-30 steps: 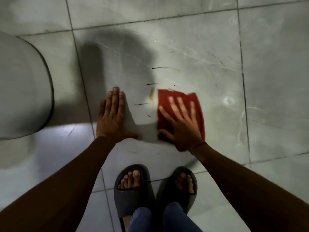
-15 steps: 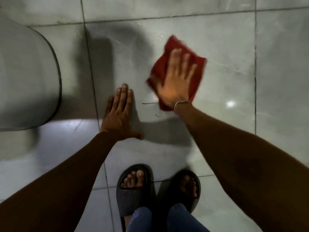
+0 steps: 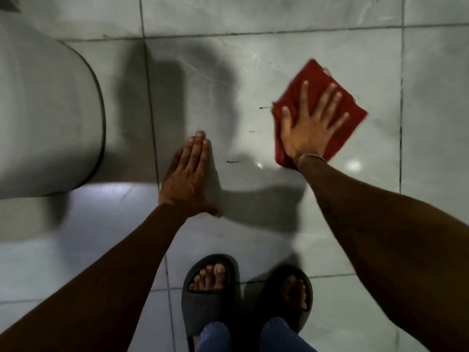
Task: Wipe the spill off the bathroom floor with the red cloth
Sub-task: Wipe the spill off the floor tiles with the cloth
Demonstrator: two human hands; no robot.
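The red cloth (image 3: 347, 107) lies folded flat on the pale marble floor tile (image 3: 253, 80), right of centre. My right hand (image 3: 309, 128) presses down on it with fingers spread. My left hand (image 3: 189, 177) rests flat on the floor to the left, fingers together, holding nothing. Thin dark streaks (image 3: 232, 161) and small wet glints (image 3: 258, 164) mark the tile between the two hands.
A large white rounded fixture (image 3: 43, 118) fills the left side. My feet in dark slides (image 3: 210, 285) stand at the bottom centre, below the hands. Grey grout lines cross the floor, and a bright light reflection (image 3: 354, 165) sits right of the cloth.
My right hand has swept the cloth from near my left hand up and away, then to the right. The yellowish smear seen beside the cloth earlier is gone. My left hand stayed planted.
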